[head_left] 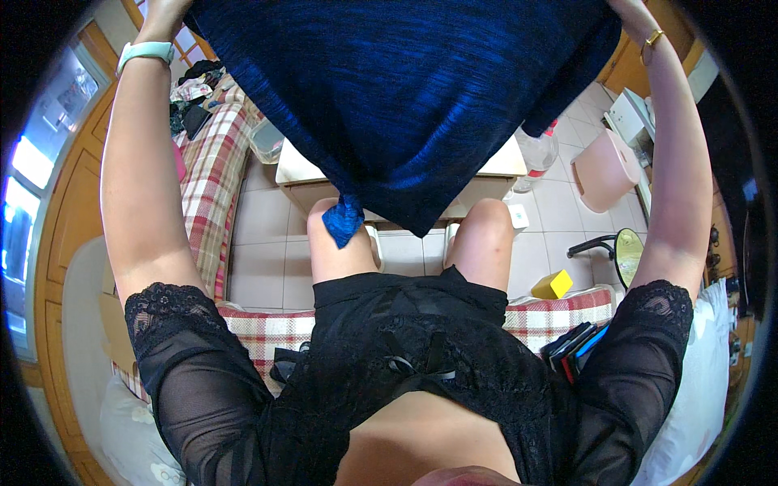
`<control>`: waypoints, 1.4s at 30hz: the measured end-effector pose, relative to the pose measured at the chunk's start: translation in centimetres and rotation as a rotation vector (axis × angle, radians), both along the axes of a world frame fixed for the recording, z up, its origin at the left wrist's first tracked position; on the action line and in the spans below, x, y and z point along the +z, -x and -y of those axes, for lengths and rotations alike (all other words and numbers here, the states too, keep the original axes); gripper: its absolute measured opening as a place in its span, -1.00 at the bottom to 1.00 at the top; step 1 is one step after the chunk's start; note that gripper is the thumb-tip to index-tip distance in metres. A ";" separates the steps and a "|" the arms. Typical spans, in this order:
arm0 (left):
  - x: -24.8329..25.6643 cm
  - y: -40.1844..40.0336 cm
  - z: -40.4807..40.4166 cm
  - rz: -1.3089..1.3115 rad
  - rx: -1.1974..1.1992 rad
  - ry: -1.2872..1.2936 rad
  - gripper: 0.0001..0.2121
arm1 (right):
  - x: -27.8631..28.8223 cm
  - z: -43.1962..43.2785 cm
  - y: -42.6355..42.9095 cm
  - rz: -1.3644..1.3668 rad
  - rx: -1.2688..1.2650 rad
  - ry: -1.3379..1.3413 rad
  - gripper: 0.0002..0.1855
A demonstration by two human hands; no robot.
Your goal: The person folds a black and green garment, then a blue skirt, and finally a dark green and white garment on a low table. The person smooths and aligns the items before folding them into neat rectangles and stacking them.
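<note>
A dark blue heathered fabric garment [389, 91] hangs stretched between my raised arms, its lower part drooping to a point above my knees. My left hand [167, 8] is at the garment's upper left corner, mostly cut off by the picture's top edge. At the opposite corner, my right hand [626, 6] is likewise cropped, with its fingers out of view. The cloth is held up from both sides. One twisted blue end [344, 223] dangles against my left knee. Behind the garment stands a white-topped low table [301, 167], largely hidden by it.
Left is a plaid-covered sofa [213, 158] bearing piled clothes [197, 91]. A large clear plastic bottle [538, 152], a pink stool [608, 170] and a round mirror [629, 256] stand to the right. A yellow block [552, 284] and several folded dark items [574, 349] lie nearer me.
</note>
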State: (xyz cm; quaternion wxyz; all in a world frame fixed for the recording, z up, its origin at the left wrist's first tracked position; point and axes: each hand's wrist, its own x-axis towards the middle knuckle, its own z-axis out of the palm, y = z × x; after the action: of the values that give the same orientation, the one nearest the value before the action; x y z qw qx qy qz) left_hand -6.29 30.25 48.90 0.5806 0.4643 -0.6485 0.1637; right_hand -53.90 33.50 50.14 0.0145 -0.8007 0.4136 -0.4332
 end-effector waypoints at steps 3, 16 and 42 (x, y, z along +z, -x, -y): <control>-0.2 -0.1 0.2 0.004 0.013 -0.096 -0.72 | 0.1 -0.5 0.6 -0.120 -0.027 -0.115 -0.66; -0.9 -0.5 1.0 0.003 -0.154 -0.148 -0.77 | -1.4 1.7 2.3 -0.244 -0.164 -0.087 -0.79; -5.1 -7.1 4.9 0.016 -0.647 -0.879 -0.66 | -3.8 2.8 6.5 -0.070 -0.004 -0.669 -0.71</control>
State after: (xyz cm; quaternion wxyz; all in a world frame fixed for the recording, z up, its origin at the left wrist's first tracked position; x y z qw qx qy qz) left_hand 0.80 25.38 43.81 0.3475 0.4388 -0.7700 -0.3063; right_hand -60.37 30.66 46.38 0.2615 -0.7650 0.5348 -0.2457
